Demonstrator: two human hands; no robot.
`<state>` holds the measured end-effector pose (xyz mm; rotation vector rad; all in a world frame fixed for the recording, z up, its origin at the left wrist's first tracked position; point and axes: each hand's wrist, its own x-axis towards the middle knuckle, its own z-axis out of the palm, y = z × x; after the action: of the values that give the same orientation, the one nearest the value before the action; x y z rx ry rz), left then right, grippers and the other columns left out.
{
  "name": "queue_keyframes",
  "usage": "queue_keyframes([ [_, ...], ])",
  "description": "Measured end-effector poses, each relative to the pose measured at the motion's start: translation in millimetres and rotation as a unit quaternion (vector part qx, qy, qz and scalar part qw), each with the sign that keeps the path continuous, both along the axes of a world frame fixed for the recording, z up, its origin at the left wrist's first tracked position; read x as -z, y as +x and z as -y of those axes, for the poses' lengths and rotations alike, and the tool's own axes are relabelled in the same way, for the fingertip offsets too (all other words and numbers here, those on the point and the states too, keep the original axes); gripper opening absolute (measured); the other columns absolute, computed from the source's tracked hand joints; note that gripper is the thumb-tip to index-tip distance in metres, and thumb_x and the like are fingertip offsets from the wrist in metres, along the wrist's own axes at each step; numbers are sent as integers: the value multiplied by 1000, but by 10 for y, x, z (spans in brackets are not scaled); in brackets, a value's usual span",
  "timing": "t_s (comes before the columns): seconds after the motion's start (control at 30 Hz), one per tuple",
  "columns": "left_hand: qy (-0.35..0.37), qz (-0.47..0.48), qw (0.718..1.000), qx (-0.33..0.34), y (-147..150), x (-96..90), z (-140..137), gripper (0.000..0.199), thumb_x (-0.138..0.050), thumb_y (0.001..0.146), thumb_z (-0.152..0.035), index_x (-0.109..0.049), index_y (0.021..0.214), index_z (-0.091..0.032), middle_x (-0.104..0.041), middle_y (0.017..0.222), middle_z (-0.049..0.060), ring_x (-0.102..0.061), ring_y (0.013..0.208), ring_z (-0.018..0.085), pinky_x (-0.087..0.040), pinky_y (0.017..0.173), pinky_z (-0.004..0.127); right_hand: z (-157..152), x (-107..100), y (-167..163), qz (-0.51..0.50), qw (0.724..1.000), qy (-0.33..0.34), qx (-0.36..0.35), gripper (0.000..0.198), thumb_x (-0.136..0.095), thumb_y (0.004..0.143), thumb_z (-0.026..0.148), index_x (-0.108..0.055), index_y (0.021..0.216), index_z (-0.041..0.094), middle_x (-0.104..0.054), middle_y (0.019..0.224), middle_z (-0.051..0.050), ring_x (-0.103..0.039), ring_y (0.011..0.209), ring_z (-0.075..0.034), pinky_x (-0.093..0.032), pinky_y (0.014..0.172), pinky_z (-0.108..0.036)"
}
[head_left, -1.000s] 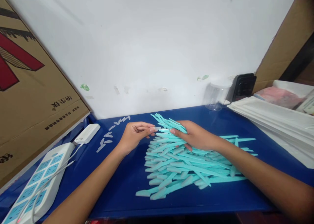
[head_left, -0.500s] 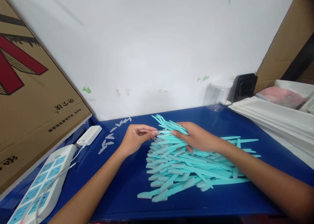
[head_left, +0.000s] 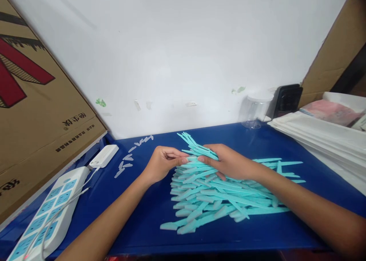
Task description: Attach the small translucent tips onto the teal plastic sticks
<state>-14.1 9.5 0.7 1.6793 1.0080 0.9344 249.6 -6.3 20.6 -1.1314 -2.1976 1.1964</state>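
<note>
A bundle of turquoise eyebrow razors (head_left: 192,142) is gripped in my right hand (head_left: 225,160), their thin handle ends fanning up and left. My left hand (head_left: 164,161) is closed in a pinch, thumb against fingers, at the end of a razor by my right thumb. Below both hands spreads a large pile of the same razors (head_left: 223,200), with translucent pale covers over many blade ends on the left. Several small clear pieces (head_left: 130,158) lie in a loose line on the blue table, left of my left hand.
A white power strip (head_left: 54,211) with cables and a white adapter (head_left: 105,156) sit at the left, beside a large cardboard box (head_left: 42,112). At the back right stand a clear jar (head_left: 256,110) and a black container (head_left: 288,100). White stacked trays (head_left: 323,133) line the right side.
My left thumb and fingers have moved slightly right, closer to my right thumb. The clear piece that spanned the space between my hands no longer shows there. The right hand still grips the bundle.
</note>
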Motion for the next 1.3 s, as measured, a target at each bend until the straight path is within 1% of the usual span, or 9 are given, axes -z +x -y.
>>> queue_keyframes([
  [0.13,-26,30,999,9,24,12,-3,26,-89,72,-38,-84,87,-17,-81,86,9,-75,76,24,-58,65,29,11,11,-8,5,1000,-18,15,72,-50,96,68,-48,146,17,-64,63,1,-61,48,-20,-52,56,-33],
  [0.33,-37,53,998,12,44,19,-5,22,-90,72,-35,-83,83,-17,-81,90,10,-74,77,21,-56,66,27,15,-2,-7,-15,1000,4,21,59,-53,93,70,-65,122,19,-70,80,-6,-73,73,-28,-51,58,-31],
  [0.5,-13,15,1000,22,54,25,-2,27,-86,77,-40,-83,92,-18,-81,89,9,-73,76,21,-55,66,27,8,-52,4,-32,999,-2,0,50,-54,94,68,-63,105,19,-59,68,1,-60,48,-17,-46,47,-28],
  [0.63,52,-103,993,17,-159,-155,-81,35,-75,85,-50,-82,95,-18,-79,84,8,-72,75,22,-55,69,29,-17,-61,32,-39,999,24,7,46,-56,94,66,-58,94,20,-53,65,5,-50,40,-12,-42,44,-26],
  [0.7,136,-239,961,-36,-407,-310,-158,38,-67,90,-54,-81,90,-19,-79,86,8,-71,76,23,-53,70,30,-32,-59,59,-38,999,29,14,44,-57,94,64,-56,91,20,-49,61,7,-50,40,-12,-41,45,-25],
  [0.8,208,-463,851,-140,-892,-508,-300,36,-66,88,-53,-80,90,-20,-77,81,8,-69,77,25,-47,66,30,-48,-61,98,-32,999,24,23,41,-59,94,62,-54,90,21,-43,51,9,-48,40,-13,-40,46,-25],
  [0.83,191,-501,830,-153,-1055,-543,-348,33,-66,87,-51,-79,90,-21,-76,81,8,-68,77,25,-45,64,30,-51,-62,106,-31,999,25,25,41,-60,94,61,-53,90,21,-41,49,10,-47,39,-13,-39,46,-25],
  [1.0,93,-557,811,-155,-1631,-465,-554,17,-69,77,-35,-75,85,-21,-75,81,5,-68,73,22,-43,62,28,-63,-51,116,-33,998,38,31,41,-61,93,61,-51,87,21,-40,49,10,-47,39,-13,-38,46,-25],
  [1.3,-51,-559,818,-126,-1906,-290,-661,29,-76,60,-37,-75,82,-20,-75,80,5,-70,74,24,-48,62,27,-80,-47,144,-34,998,43,34,40,-59,95,60,-55,90,20,-44,48,9,-50,39,-14,-40,47,-26],
])
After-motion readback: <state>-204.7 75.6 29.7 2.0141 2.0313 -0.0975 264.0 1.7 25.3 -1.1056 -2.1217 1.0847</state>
